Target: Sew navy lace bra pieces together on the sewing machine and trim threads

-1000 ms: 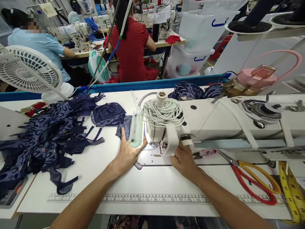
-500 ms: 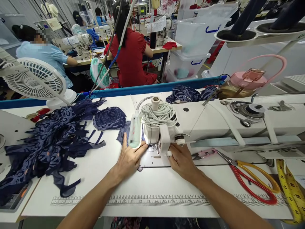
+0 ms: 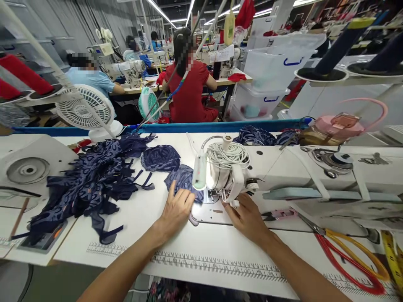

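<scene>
My left hand (image 3: pixel 176 209) lies with fingers stretched out on the near edge of a navy patterned fabric piece (image 3: pixel 183 178), left of the needle area. Above that piece hangs the small lamp (image 3: pixel 199 172) of a white sewing machine (image 3: pixel 220 176). Close to the right of the presser foot (image 3: pixel 213 194) is my right hand (image 3: pixel 248 216), its fingers bent and partly hidden by the machine head. Whatever is between those fingertips cannot be made out. A second navy piece (image 3: pixel 160 158) lies just beyond the first.
Navy strips and pieces (image 3: pixel 91 180) are heaped on the left. Scissors (image 3: pixel 349 251), thread snips (image 3: pixel 280 214) and a yellow tape measure (image 3: pixel 393 260) lie on the right. A printed ruler (image 3: pixel 217 263) runs along the front edge. A fan (image 3: pixel 85 107) stands at the back left.
My left hand has drawn away from the needle area, and more of the fabric piece shows left of the lamp. My right hand stays beside the machine head. The view has turned left and upward.
</scene>
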`<state>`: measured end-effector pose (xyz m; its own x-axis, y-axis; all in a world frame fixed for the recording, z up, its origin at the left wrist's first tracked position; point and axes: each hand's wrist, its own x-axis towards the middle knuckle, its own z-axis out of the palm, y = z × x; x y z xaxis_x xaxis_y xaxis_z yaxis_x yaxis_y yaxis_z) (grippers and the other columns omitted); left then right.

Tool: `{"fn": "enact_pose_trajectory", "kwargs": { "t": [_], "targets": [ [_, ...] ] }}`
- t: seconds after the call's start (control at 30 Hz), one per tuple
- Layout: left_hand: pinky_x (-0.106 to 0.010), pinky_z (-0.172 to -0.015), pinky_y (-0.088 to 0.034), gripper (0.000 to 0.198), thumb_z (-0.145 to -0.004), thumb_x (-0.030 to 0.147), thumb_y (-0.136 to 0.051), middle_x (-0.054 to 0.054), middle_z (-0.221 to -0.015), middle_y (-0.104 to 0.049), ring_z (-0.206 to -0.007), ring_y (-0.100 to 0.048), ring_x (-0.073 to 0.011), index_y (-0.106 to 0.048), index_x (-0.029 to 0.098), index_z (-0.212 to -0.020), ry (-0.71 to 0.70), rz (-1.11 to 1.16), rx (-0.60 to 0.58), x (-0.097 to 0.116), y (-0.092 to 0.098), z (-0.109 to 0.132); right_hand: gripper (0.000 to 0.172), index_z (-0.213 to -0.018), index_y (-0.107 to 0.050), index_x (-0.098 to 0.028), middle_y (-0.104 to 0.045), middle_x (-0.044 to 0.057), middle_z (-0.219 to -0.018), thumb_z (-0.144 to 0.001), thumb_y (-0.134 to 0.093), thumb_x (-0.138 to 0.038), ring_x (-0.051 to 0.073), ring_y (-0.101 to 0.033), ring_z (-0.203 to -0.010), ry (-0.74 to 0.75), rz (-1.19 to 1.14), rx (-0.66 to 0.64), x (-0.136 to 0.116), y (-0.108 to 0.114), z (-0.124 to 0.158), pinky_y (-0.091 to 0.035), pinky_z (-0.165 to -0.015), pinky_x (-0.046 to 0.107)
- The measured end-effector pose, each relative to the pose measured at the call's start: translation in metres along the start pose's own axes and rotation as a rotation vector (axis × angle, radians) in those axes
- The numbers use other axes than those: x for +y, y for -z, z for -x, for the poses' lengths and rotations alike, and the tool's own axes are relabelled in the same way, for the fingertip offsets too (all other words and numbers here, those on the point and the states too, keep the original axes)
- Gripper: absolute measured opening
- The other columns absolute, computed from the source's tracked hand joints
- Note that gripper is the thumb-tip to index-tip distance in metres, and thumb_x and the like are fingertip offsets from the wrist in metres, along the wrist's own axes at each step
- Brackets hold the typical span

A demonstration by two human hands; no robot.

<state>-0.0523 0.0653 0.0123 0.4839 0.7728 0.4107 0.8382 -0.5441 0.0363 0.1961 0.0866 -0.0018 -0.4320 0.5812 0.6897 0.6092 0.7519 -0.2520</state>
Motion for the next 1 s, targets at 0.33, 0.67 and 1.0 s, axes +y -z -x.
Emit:
{"fn": "enact_pose_trajectory", "kwargs": {
  "t": [0.33, 0.67, 1.0],
  "targets": [
    [-0.034, -0.078, -0.043, 0.013, -0.099, 0.021, -0.045, -0.002, -0.081, -0.058, -0.079, -0.056, -0.0167, -0.057, 0.021, -0.093, 0.210, 0.545, 0.167, 0.015, 0.034, 0.039, 0.035, -0.130, -0.055, -0.025, -0.069, 0.006, -0.102, -0.098, -0.042, -0.017, 0.019, -0.068, -0.090, -0.180, -0.589, -0.209, -0.060, -0.001, -0.019, -0.057, -0.080, 0.033],
    [-0.039, -0.099, -0.038, 0.017, -0.097, 0.022, -0.049, 0.001, -0.079, -0.061, -0.078, -0.057, -0.0142, -0.060, 0.021, -0.085, 0.305, 0.573, 0.113, 0.022, 0.051, 0.044, 0.025, -0.101, -0.072, -0.021, -0.068, 0.005, -0.088, -0.089, -0.063, -0.041, 0.018, -0.062, -0.080, -0.515, -0.993, -0.502, -0.078, -0.009, -0.050, -0.052, -0.069, 0.030],
    [-0.027, -0.073, -0.045, 0.016, -0.096, 0.023, -0.048, -0.002, -0.085, -0.062, -0.080, -0.057, -0.0158, -0.063, 0.022, -0.095, 0.531, 0.883, 0.140, 0.023, 0.053, 0.048, 0.018, -0.082, -0.064, -0.020, -0.061, 0.001, -0.075, -0.091, -0.057, -0.035, 0.015, -0.055, -0.069, -0.472, -0.768, -0.386, -0.088, -0.016, -0.054, -0.046, -0.066, 0.029]
  ]
}}
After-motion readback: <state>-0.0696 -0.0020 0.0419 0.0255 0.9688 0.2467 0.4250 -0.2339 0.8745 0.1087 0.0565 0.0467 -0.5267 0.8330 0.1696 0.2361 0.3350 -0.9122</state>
